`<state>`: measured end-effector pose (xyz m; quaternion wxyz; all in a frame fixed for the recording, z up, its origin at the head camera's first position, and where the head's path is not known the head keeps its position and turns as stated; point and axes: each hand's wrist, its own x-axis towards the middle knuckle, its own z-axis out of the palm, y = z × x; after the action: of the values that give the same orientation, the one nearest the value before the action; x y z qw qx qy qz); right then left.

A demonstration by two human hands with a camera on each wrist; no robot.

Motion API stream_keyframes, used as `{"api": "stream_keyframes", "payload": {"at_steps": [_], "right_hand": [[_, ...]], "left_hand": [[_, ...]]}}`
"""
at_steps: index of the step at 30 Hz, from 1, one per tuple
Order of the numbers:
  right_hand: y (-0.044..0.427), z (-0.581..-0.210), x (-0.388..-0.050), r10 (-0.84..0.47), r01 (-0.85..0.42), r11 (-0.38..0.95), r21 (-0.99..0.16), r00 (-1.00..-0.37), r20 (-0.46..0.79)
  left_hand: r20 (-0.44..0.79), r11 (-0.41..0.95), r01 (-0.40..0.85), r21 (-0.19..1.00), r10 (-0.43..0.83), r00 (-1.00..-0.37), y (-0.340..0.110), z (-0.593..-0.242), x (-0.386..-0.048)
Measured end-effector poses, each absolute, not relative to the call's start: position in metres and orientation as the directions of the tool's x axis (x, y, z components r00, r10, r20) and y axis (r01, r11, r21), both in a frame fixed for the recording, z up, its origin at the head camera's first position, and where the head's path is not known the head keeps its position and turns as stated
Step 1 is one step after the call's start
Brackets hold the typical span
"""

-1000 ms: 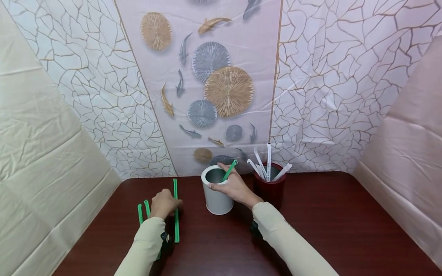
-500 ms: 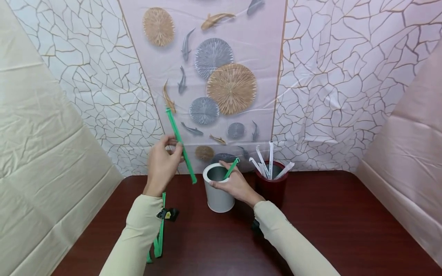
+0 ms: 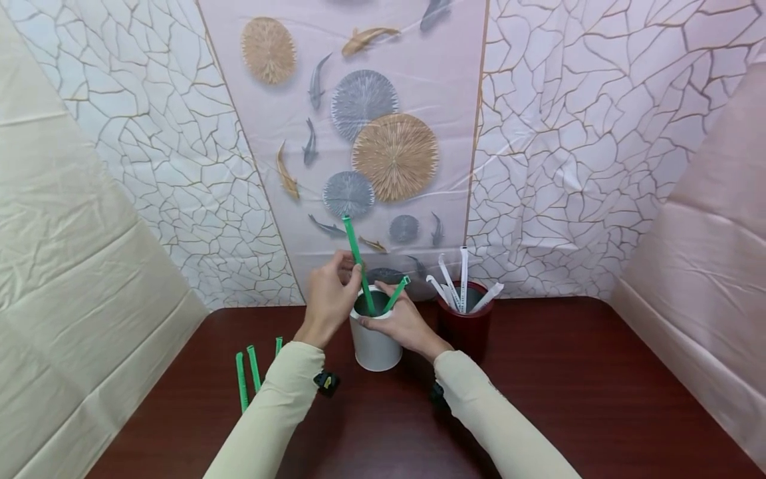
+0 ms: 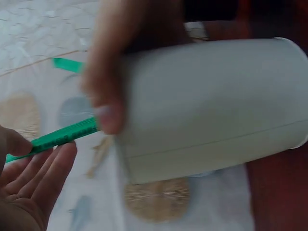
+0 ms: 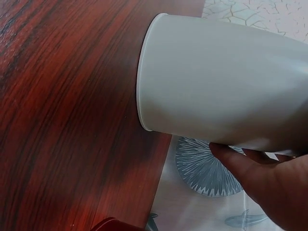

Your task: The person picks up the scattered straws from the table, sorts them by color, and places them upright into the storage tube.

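My left hand (image 3: 330,293) pinches a long green paper-wrapped straw (image 3: 354,246) between thumb and fingers. The straw's lower end reaches into the mouth of a white can (image 3: 377,349); in the left wrist view the green straw (image 4: 65,135) passes behind the other hand's thumb at the rim. My right hand (image 3: 407,324) grips the can at its rim, thumb in front and fingers behind. A second green straw (image 3: 397,293) leans inside the can against the right side. The right wrist view has the can's side (image 5: 216,82) with the hand (image 5: 269,180) along it.
A dark red can (image 3: 465,329) with several white wrapped straws (image 3: 463,279) stands right of the white can, behind my right wrist. Several green straws (image 3: 242,382) lie on the brown table (image 3: 574,386) at left, partly hidden by my left sleeve. A patterned cloth hangs behind.
My left hand has picked a green straw off the table, lifted it, and carried it right so its lower end is in the white can. The right hand keeps its grip.
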<state>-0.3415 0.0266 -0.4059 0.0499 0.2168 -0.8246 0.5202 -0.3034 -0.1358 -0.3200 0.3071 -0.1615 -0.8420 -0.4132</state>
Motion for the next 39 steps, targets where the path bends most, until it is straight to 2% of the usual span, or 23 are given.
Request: {"api": "stream_keyframes", "payload": {"at_steps": [5,9,14,18,24,29,34,39], "right_hand": [[0.026,-0.406,-0.342,-0.314,-0.417,0.371,-0.830,-0.897,0.311],[0.026,-0.406,-0.342,-0.322,-0.437,0.359,-0.824,-0.887,0.330],[0.025,-0.407,-0.342,-0.333,-0.469,0.317,-0.824,-0.869,0.367],[0.024,-0.408,-0.341,-0.328,-0.446,0.320,-0.836,-0.880,0.344],[0.029,-0.407,-0.342,-0.312,-0.431,0.349,-0.832,-0.891,0.331],[0.030,-0.407,-0.343,-0.304,-0.416,0.362,-0.834,-0.899,0.316],[0.031,-0.408,-0.343,-0.308,-0.400,0.371,-0.838,-0.905,0.295],[0.027,-0.409,-0.342,-0.306,-0.417,0.364,-0.833,-0.898,0.316]], "left_hand": [[0.503,0.671,0.400,0.624,0.048,-0.863,-0.134,-0.334,-0.314],[0.397,0.708,0.329,0.625,0.075,-0.915,-0.135,-0.342,-0.322],[0.333,0.697,0.295,0.654,0.085,-0.939,-0.143,-0.349,-0.328],[0.322,0.670,0.293,0.682,0.084,-0.943,-0.159,-0.345,-0.320],[0.351,0.701,0.290,0.651,0.060,-0.934,-0.188,-0.313,-0.295],[0.298,0.741,0.250,0.623,0.070,-0.952,-0.224,-0.288,-0.277],[0.109,0.768,0.094,0.634,0.032,-0.994,-0.260,-0.296,-0.264],[-0.095,0.748,-0.085,0.658,-0.030,-0.995,-0.283,-0.338,-0.255]]}}
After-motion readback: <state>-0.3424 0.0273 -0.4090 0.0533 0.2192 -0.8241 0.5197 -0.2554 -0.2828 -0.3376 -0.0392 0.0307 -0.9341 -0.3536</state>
